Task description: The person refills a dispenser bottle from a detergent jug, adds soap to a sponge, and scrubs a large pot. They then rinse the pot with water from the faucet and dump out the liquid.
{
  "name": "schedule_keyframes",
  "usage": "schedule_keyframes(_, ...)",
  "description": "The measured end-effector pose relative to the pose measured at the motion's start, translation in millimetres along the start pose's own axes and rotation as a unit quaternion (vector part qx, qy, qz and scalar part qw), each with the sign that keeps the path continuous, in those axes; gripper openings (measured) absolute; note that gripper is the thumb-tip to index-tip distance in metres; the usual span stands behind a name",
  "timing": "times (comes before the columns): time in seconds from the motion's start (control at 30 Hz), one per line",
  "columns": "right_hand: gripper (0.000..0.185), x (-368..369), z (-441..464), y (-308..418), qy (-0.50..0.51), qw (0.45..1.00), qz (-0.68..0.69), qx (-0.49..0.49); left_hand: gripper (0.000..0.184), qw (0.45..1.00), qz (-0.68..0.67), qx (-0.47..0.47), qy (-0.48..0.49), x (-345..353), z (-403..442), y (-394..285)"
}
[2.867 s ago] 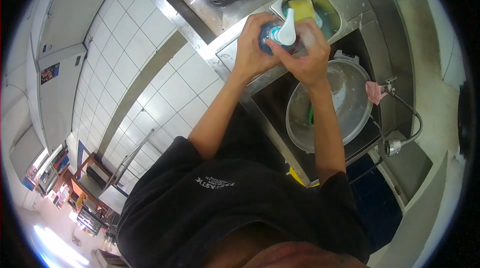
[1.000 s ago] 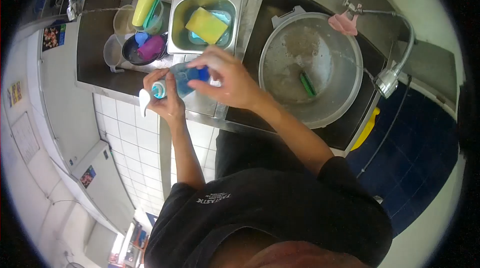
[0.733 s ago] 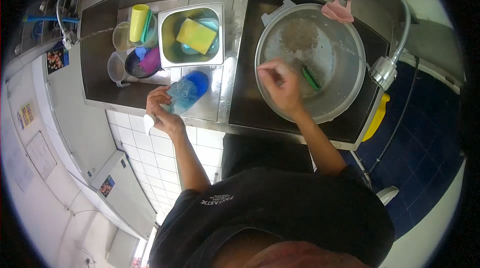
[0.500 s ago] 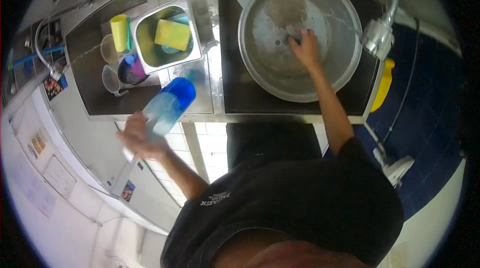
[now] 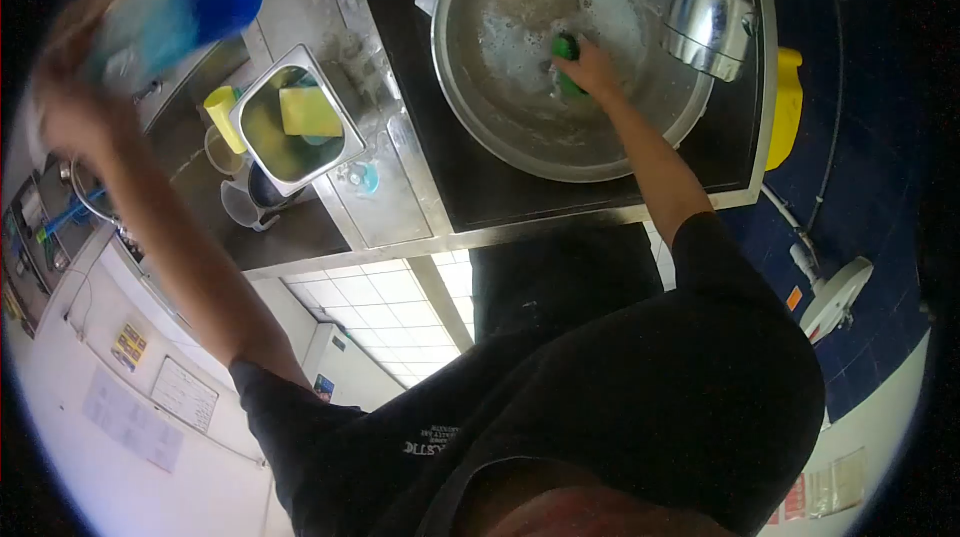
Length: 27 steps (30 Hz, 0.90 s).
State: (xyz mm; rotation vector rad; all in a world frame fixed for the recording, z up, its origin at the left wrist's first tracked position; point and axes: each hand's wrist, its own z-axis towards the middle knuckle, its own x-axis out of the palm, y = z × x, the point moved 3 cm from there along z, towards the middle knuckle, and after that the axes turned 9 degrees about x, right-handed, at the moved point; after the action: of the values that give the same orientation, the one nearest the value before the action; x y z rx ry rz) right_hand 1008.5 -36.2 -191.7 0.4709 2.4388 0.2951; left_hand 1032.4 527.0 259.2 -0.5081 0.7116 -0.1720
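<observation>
- Head view, upper left: left hand point(image 5: 82, 119) grips one blue bottle point(image 5: 180, 22), both blurred.
- Upper centre: right hand point(image 5: 594, 74) grips one green scrubber point(image 5: 566, 47) inside one round basin point(image 5: 510, 127).
- Upper left: one yellow sponge point(image 5: 311, 113) in one metal container point(image 5: 262, 142).

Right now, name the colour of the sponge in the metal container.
The sponge is yellow; head view, best.

left hand point(image 5: 85, 112), bottle point(image 5: 185, 19): blurred | basin point(image 5: 487, 87) top: cut off

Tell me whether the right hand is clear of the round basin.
No, the right hand is inside the round basin, fingers on the green scrubber.
</observation>
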Motion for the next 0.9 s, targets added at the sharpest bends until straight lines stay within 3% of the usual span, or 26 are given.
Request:
schedule_keyframes(0.03,0.085,4,3,8,-0.001,1.000,0.002,0.002,0.049,1.000,-0.006,0.016,0.010,35,3,16)
schedule_keyframes(0.07,0.088,9,10,16,-0.013,0.999,0.040,0.006,0.054,0.996,-0.002,-0.088,0.008,67,-6,-11)
schedule_keyframes(0.1,0.090,16,17,19,-0.015,0.998,0.061,0.010,0.061,0.993,-0.037,-0.115,0.004,98,3,32)
schedule_keyframes(0.13,0.092,24,24,22,-0.019,0.996,0.082,0.014,0.066,0.996,0.010,-0.085,0.008,113,-14,0)
schedule_keyframes(0.17,0.093,30,31,25,-0.017,0.965,0.262,-0.006,0.068,0.993,-0.044,-0.109,0.015,134,-17,12)
schedule_keyframes(0.2,0.093,32,39,25,-0.029,0.955,0.294,-0.017,0.068,0.993,-0.046,-0.108,0.019,148,-17,23)
schedule_keyframes(0.3,0.092,18,47,29,-0.075,0.974,0.212,-0.038,0.065,0.961,-0.211,-0.168,-0.065,179,-5,73)
schedule_keyframes(0.33,0.092,12,50,25,-0.085,0.977,0.189,-0.044,0.065,0.961,-0.211,-0.169,-0.061,181,-5,75)
schedule_keyframes(0.4,0.092,1,53,14,-0.105,0.982,0.148,-0.058,0.061,0.991,-0.086,-0.090,0.042,179,1,67)
schedule_keyframes(0.47,0.089,-7,59,-5,-0.144,0.978,0.123,-0.088,0.059,0.995,-0.063,-0.079,0.020,170,-3,60)
schedule_keyframes(0.5,0.091,-7,53,-18,-0.211,0.972,0.021,-0.100,0.060,0.996,-0.042,-0.076,-0.002,163,-15,57)
schedule_keyframes(0.57,0.088,-6,72,-26,-0.157,0.986,0.012,-0.055,0.059,0.996,-0.040,-0.061,-0.050,139,-55,47)
schedule_keyframes(0.63,0.091,-24,42,-12,-0.087,0.996,0.004,0.011,0.031,0.978,-0.156,-0.056,-0.129,128,-123,-57)
schedule_keyframes(0.67,0.093,-36,16,-4,-0.040,0.998,0.002,0.057,0.017,0.964,-0.228,-0.115,-0.069,144,-162,-94)
schedule_keyframes(0.7,0.098,-16,34,-18,-0.064,0.995,-0.044,0.056,0.010,0.988,-0.122,-0.005,0.092,161,-193,-157)
schedule_keyframes(0.73,0.098,-14,35,-25,-0.065,0.995,-0.046,0.057,0.018,0.918,-0.330,-0.155,0.156,188,-219,-189)
schedule_keyframes(0.77,0.100,-13,36,-28,-0.068,0.997,-0.023,0.030,0.025,0.798,-0.476,-0.332,0.164,213,-248,-222)
schedule_keyframes(0.8,0.101,-11,37,-30,-0.070,0.998,-0.001,0.000,0.030,0.690,-0.566,-0.418,0.171,232,-269,-227)
schedule_keyframes(0.9,0.105,8,60,-51,-0.104,0.992,-0.002,-0.077,0.030,0.684,-0.539,-0.449,0.200,276,-283,-252)
